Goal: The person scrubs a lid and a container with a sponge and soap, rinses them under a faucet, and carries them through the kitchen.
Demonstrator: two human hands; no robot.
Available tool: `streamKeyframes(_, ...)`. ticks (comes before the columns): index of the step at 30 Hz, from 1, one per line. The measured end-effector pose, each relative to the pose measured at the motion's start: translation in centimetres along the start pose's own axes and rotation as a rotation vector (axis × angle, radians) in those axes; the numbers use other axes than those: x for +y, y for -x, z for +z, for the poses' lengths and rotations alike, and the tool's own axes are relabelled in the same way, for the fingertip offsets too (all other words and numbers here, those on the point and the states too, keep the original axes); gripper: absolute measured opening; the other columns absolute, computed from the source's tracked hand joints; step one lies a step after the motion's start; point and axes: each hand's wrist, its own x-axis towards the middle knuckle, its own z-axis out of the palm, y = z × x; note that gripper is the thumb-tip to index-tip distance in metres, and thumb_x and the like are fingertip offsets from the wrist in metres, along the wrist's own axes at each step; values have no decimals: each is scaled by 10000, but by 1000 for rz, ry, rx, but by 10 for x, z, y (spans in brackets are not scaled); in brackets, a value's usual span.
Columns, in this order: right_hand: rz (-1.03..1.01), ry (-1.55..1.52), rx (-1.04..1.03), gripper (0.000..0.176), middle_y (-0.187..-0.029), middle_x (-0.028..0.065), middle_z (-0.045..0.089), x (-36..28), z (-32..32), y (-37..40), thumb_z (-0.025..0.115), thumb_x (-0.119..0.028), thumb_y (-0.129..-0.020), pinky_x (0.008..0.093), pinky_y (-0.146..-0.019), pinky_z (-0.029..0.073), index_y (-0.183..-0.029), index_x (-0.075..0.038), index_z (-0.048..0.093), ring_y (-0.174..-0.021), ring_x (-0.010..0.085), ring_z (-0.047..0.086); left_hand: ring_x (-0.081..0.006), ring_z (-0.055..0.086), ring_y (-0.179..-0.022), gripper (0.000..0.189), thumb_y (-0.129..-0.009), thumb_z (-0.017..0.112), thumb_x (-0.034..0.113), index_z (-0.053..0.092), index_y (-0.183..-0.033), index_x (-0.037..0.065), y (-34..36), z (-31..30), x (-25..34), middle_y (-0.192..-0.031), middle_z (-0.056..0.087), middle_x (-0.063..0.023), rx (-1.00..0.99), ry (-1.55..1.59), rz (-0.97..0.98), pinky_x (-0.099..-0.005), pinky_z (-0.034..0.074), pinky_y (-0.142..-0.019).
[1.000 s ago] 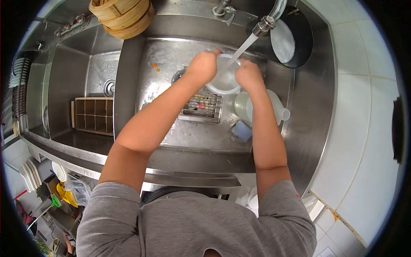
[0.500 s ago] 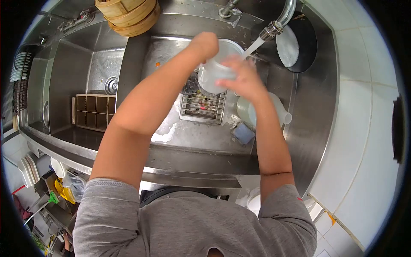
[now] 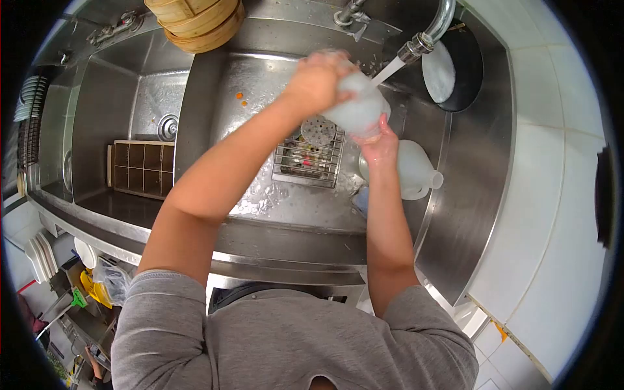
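Note:
Both my hands hold a translucent white plastic container (image 3: pixel 357 107) in the sink under the running tap (image 3: pixel 416 47). My left hand (image 3: pixel 318 81) grips its upper left side, with the fingertips smeared by motion. From below on the right, my right hand (image 3: pixel 379 142) supports it, fingers against its side. The stream of water meets the container's upper right. Below it lie a round perforated metal strainer (image 3: pixel 318 130) and a wire drain grate (image 3: pixel 305 170) with food scraps under it. Beside my right wrist lies a translucent plastic jug (image 3: pixel 413 162); a blue sponge (image 3: pixel 361 199) is partly hidden by my forearm.
A black wok (image 3: pixel 469 71) with a whitish round thing in it stands at the right back. Stacked bamboo steamers (image 3: pixel 198 26) sit on the back left rim. In the left basin is a divided rack (image 3: pixel 142 168). Orange scraps (image 3: pixel 239 95) lie on the sink floor.
The container has been tilted and turned under the stream. My right hand has moved down to its underside, my left hand over its upper side. The strainer has come into view, and more water droplets lie in the sink.

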Motion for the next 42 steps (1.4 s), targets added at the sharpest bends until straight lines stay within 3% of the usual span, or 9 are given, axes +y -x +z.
streamKeyframes(1,21,-69,-68,460,-1364,109,442,8,3,8,479,-324,-937,621,-1046,208,-1327,-89,415,-1294,332,363,-301,444,-1238,581,-850,580,443,481,-1316,112,0,-12,-5,-1328,477,-152,-94,323,-336,-390,327,-1045)
streamKeyframes(4,152,-149,-31,476,-1447,121,335,25,11,30,376,-367,-968,665,-1046,147,-1372,-116,357,-1333,380,290,-246,452,-1222,594,-874,559,462,452,-1349,122,2,9,-43,-1329,483,-118,-104,1272,-421,-361,323,-1046)
streamKeyframes(10,388,-79,-154,480,-1397,143,403,50,3,25,378,-388,-959,652,-1008,268,-1350,-109,394,-1272,392,380,-225,443,-1209,622,-929,423,530,383,-1401,127,7,34,-26,-1335,474,-104,-45,1729,-473,-338,323,-1043)
streamKeyframes(21,333,-105,8,310,-1118,76,624,62,-15,5,532,-293,-918,391,-876,528,-1150,-89,559,-1028,236,609,-328,477,-1200,800,-886,361,650,465,-1307,-23,30,71,-10,-1279,532,-172,-286,1173,-855,-373,328,-1040)
streamKeyframes(26,372,-137,-306,408,-1177,102,584,69,30,32,484,-360,-936,392,-941,469,-1211,-61,527,-1084,222,566,-412,447,-1208,722,-836,539,566,500,-1276,-6,48,34,26,-1245,536,-234,214,547,19,-400,311,-1054)
streamKeyframes(30,386,-255,-482,404,-1141,105,595,75,35,45,491,-350,-932,376,-911,477,-1194,-46,536,-1048,214,577,-369,501,-1157,683,-805,616,540,547,-1230,10,46,16,18,-1178,581,-207,135,594,128,-381,357,-1019)
streamKeyframes(32,386,-300,-519,402,-1123,107,601,80,36,48,495,-345,-930,368,-896,481,-1186,-38,540,-1030,211,583,-297,555,-1086,678,-794,634,548,576,-1187,-1,52,10,-3,-1127,601,-183,-511,1291,-381,-347,410,-962)
streamKeyframes(38,401,-325,-574,397,-1069,111,617,88,39,46,506,-330,-924,344,-852,494,-1161,-15,552,-977,200,600,-209,599,-986,618,-872,566,498,578,-1137,-61,100,-7,-15,-1082,621,-150,-448,1134,-1126,-326,456,-895)
streamKeyframes(42,406,-207,-609,395,-1033,114,629,79,37,41,513,-320,-920,328,-822,503,-1145,1,560,-941,193,611,-183,597,-1005,543,-854,642,383,539,-1195,-27,133,-23,13,-1098,629,-99,-264,1929,-888,-343,466,-891)
